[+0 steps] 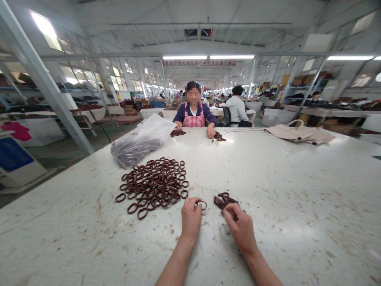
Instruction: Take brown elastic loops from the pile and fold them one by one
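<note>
Left hand (191,217) pinches a single dark brown ring (203,205) against the white table (282,190), just right of the loose ring pile (153,184); right hand (241,228) rests with fingers curled narrow on a small flattened stack of rings (224,200). Risk: the light ring could slip from the pinch back into the pile, or the stack could scatter under the right fingertips. Beyond: plastic bag (141,139), co-worker opposite (194,113).

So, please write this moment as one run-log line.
left hand: holds one ring | right hand: on small ring stack | loose ring pile: left of hands
</note>
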`<state>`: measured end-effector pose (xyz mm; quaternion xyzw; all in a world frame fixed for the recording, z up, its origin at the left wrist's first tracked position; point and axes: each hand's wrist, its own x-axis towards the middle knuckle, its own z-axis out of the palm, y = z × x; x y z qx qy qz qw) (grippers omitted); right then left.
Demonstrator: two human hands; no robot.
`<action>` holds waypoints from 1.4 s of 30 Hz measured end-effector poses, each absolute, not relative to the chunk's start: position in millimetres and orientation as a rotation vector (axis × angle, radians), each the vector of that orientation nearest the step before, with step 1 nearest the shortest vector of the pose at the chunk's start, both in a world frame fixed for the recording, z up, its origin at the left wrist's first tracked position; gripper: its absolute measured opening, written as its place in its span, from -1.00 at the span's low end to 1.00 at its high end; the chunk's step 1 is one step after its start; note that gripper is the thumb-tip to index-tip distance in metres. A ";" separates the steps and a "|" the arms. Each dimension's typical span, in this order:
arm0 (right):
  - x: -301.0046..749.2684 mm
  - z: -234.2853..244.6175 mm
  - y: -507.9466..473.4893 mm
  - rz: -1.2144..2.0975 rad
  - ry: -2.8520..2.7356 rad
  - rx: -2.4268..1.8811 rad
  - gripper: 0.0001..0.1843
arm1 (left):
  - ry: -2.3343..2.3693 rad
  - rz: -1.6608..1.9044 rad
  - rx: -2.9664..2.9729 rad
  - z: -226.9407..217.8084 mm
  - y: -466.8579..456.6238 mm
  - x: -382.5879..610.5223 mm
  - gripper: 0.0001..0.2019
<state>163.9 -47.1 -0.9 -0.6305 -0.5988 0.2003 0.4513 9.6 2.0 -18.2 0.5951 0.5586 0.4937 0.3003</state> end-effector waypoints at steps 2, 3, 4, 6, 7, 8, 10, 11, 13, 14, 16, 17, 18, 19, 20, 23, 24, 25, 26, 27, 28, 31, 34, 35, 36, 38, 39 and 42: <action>175.9 -0.3 -45.1 0.467 -1.350 -1.589 -0.81 | 1.521 1.354 1.463 -25.5 12.6 -0.9 -0.76; 183.3 -0.5 -43.7 0.452 -1.274 -1.605 -0.80 | 1.541 1.387 1.419 -27.2 16.6 -5.4 -0.71; 191.3 -1.0 -42.1 0.433 -1.198 -1.620 -0.80 | 1.563 1.429 1.387 -27.7 19.4 -9.2 -0.67; 207.4 -2.9 -38.8 0.371 -1.060 -1.661 -0.80 | 1.607 1.513 1.369 -25.4 21.9 -14.4 -0.58; 214.4 -4.0 -37.5 0.338 -1.015 -1.683 -0.80 | 1.632 1.550 1.376 -23.2 21.9 -15.6 -0.55; 220.1 -5.2 -36.4 0.320 -1.000 -1.703 -0.81 | 1.659 1.580 1.394 -20.7 21.2 -15.6 -0.54; 225.7 -7.1 -35.5 0.328 -1.049 -1.725 -0.80 | 1.695 1.603 1.472 -15.8 17.6 -12.2 -0.56; 225.6 -7.6 -35.6 0.345 -1.105 -1.725 -0.80 | 1.686 1.590 1.530 -13.8 14.6 -8.6 -0.59; 220.7 -7.7 -36.4 0.349 -1.255 -1.718 -0.81 | 1.588 1.499 1.692 -11.0 6.3 1.9 -0.67; 217.0 -7.6 -37.0 0.327 -1.340 -1.716 -0.82 | 1.504 1.416 1.788 -10.4 1.4 8.4 -0.71; 209.6 -7.4 -38.2 0.254 -1.511 -1.709 -0.84 | 1.294 1.221 1.976 -10.8 -8.1 23.0 -0.74; 206.6 -7.6 -38.5 0.215 -1.590 -1.705 -0.85 | 1.192 1.129 2.057 -11.6 -12.1 30.3 -0.73; 204.1 -8.1 -38.7 0.178 -1.662 -1.703 -0.86 | 1.114 1.050 2.130 -12.7 -15.1 37.1 -0.71; 202.1 -8.6 -38.7 0.149 -1.724 -1.707 -0.87 | 1.065 0.986 2.196 -14.0 -17.2 43.0 -0.68; 200.4 -9.2 -38.7 0.128 -1.775 -1.713 -0.87 | 1.050 0.937 2.254 -15.4 -18.3 47.7 -0.66; 195.0 -9.3 -39.1 0.111 -1.871 -1.734 -0.88 | 1.164 0.848 2.366 -18.9 -18.0 54.5 -0.73; 192.6 -8.5 -39.6 0.105 -1.882 -1.736 -0.87 | 1.214 0.833 2.378 -19.5 -17.5 54.6 -0.78; 190.0 -7.5 -40.4 0.098 -1.894 -1.731 -0.84 | 1.250 0.825 2.377 -19.5 -17.2 54.0 -0.81; 187.6 -6.5 -41.3 0.093 -1.906 -1.722 -0.80 | 1.267 0.823 2.365 -19.1 -17.0 52.8 -0.85; 185.6 -5.7 -42.1 0.092 -1.921 -1.707 -0.78 | 1.267 0.830 2.339 -18.2 -17.2 51.3 -0.87; 184.4 -5.3 -42.5 0.095 -1.936 -1.689 -0.77 | 1.260 0.849 2.299 -16.8 -17.5 49.6 -0.88; 186.6 -7.1 -41.3 0.108 -1.939 -1.657 -0.81 | 1.211 0.947 2.119 -10.9 -18.8 43.7 -0.89; 192.8 -8.8 -38.4 0.121 -1.851 -1.677 -0.81 | 1.191 1.063 1.881 -6.1 -18.4 37.8 -0.93; 193.8 -8.2 -38.0 0.142 -1.817 -1.666 -0.79 | 1.183 1.089 1.777 -5.5 -17.5 36.3 -0.93; 193.7 -6.8 -37.9 0.178 -1.782 -1.630 -0.77 | 1.169 1.101 1.659 -5.5 -16.5 35.2 -0.91; 190.4 -2.5 -38.8 0.314 -1.711 -1.487 -0.73 | 1.101 1.082 1.424 -6.8 -14.3 34.4 -0.85; 187.7 -0.2 -39.5 0.420 -1.667 -1.405 -0.72 | 1.056 1.057 1.322 -7.6 -13.6 34.7 -0.81; 180.4 4.3 -40.7 0.813 -1.452 -1.244 -0.73 | 0.913 0.983 1.123 -7.4 -13.8 36.6 -0.70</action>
